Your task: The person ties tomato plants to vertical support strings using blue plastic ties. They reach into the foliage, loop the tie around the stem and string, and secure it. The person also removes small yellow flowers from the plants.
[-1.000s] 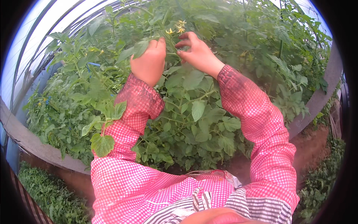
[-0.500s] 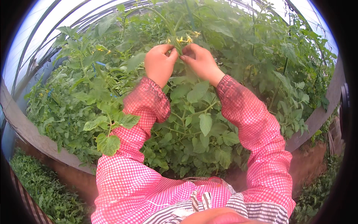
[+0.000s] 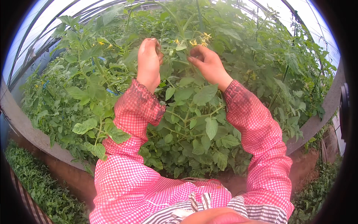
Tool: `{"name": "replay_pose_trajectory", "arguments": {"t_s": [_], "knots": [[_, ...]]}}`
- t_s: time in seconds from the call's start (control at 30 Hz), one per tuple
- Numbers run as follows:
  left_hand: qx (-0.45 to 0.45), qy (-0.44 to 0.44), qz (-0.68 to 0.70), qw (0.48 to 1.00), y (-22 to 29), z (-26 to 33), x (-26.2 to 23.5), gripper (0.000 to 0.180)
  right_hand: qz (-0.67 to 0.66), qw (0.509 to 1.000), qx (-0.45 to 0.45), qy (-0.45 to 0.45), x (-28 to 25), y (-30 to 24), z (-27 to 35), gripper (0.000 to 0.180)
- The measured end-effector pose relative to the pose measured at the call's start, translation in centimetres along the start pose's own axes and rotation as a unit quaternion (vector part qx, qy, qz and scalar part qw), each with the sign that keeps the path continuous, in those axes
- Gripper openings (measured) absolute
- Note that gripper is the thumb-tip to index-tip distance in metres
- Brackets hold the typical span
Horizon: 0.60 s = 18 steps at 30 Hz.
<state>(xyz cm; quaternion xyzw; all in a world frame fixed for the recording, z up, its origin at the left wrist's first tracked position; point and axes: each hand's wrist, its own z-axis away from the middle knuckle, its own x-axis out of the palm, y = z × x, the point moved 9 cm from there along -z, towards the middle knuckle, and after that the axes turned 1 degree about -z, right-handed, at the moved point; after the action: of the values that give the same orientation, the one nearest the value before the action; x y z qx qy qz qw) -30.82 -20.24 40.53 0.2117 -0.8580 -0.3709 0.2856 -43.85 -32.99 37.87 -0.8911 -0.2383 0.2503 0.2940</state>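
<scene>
A tomato plant with a thick green stem (image 3: pixel 180 27) rises in front of me, and a cluster of yellow tomato flowers (image 3: pixel 201 40) hangs from it. My right hand (image 3: pixel 210 65) is just below the flowers, thumb and fingers pinched around the tomato stem. To the left of the stem and apart from it, my left hand (image 3: pixel 148 63) is raised with its fingers curled in. What those fingers hold, if anything, is hidden behind the hand.
Dense tomato foliage (image 3: pixel 209 127) fills the bed below and around my arms. A leafy shoot (image 3: pixel 100 130) overlaps my left sleeve. A pale curved bed edge (image 3: pixel 41 136) runs along the left. Dark greenhouse ribs (image 3: pixel 35 31) arch overhead, and a green support string (image 3: pixel 200 15) hangs beside the stem.
My left hand has come off the stem and moved left, turning with its fingers curled. My right hand has shifted slightly right and down, staying at the stem.
</scene>
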Motion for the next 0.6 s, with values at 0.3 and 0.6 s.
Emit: {"name": "replay_pose_trajectory", "arguments": {"t_s": [0.3,0.6], "knots": [[0.109,-0.074,-0.224,0.966,3.9,1.6,2.6,0.023,0.037,0.999,-0.018,-0.012,0.2,0.3,-0.2,0.023],[0.116,-0.099,-0.334,0.930,2.7,2.0,4.5,0.031,-0.033,0.998,-0.048,0.009,0.6,0.4,0.0,0.020]]}}
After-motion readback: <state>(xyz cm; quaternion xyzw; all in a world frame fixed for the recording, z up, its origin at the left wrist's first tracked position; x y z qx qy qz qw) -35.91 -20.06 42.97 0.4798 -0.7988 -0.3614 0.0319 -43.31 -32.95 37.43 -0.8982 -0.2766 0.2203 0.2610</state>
